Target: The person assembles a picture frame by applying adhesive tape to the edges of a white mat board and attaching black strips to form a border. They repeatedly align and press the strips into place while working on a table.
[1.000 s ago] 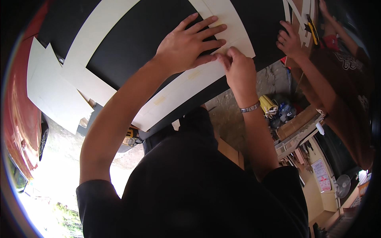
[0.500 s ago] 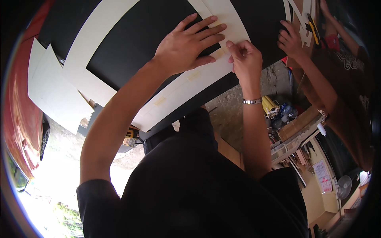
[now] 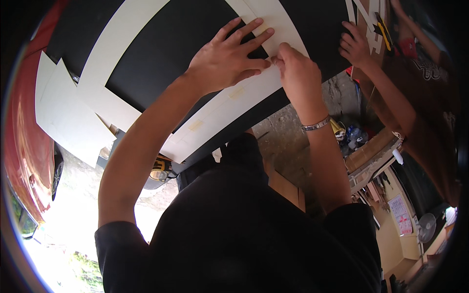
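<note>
A white card frame [image 3: 258, 90] lies flat on a black surface [image 3: 156, 63], with short strips of yellowish tape [image 3: 236, 93] stuck along its near side. My left hand [image 3: 220, 58] rests with fingers spread across the frame's near right corner and the black area inside it. Beside its fingertips, my right hand [image 3: 300, 78] is closed in a pinch at that same corner, against the white card. Whatever its fingertips may hold is hidden by the hand.
Another person's hand [image 3: 355, 47] rests at the right edge near a yellow-and-black utility knife [image 3: 385, 34] and thin white strips. Loose white sheets [image 3: 63, 110] overlap at left, beside a red car [image 3: 24, 127]. A cluttered shelf [image 3: 373, 163] stands at lower right.
My right hand has turned and shifted slightly left, its fingertips now close against my left fingers. My left hand's lower fingers have moved toward that corner.
</note>
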Demonstrator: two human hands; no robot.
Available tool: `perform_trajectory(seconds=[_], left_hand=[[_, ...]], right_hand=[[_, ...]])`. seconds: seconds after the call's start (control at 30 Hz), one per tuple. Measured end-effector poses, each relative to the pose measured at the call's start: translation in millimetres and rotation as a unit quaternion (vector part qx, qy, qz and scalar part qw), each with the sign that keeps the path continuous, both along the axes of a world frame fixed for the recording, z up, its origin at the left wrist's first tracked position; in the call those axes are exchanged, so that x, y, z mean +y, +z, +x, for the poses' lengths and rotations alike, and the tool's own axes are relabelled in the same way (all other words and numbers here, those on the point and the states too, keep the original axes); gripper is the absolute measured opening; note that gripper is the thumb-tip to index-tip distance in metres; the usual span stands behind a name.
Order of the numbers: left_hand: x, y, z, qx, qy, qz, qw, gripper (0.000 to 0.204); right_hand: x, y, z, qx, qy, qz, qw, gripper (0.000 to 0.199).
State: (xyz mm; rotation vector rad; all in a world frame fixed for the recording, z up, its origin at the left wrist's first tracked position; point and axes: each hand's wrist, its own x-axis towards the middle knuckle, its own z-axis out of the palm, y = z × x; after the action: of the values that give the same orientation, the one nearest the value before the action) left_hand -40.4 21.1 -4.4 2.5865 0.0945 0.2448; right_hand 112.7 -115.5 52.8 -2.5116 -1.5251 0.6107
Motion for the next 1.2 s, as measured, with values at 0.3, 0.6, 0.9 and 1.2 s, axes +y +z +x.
perform_trajectory(seconds=[0.3,0.6,0.9,1.2], left_hand=[[5.8,4.1,-1.2,-0.007,-0.021,-0.047,0.999,0.019],[8.5,5.2,-9.6,-0.019,-0.068,-0.003,0.998,0.024],[-59.6,73.9,-133.7,-0.070,0.500,-0.135,0.853,0.022],[-149.9,92.2,-94.3,0.134,0.272,-0.153,0.941,0.056]], right_hand=[[-4.8,-11.0,11.6,0.090,-0.159,0.016,0.983,0.038],[6.9,-10.3,14.6,0.172,-0.210,0.003,0.962,0.038],[6.6,-2.1,39.4,0.183,-0.194,0.169,0.949,0.023],[77.0,0.6,48.1,0.154,0.022,0.089,0.984,0.017]])
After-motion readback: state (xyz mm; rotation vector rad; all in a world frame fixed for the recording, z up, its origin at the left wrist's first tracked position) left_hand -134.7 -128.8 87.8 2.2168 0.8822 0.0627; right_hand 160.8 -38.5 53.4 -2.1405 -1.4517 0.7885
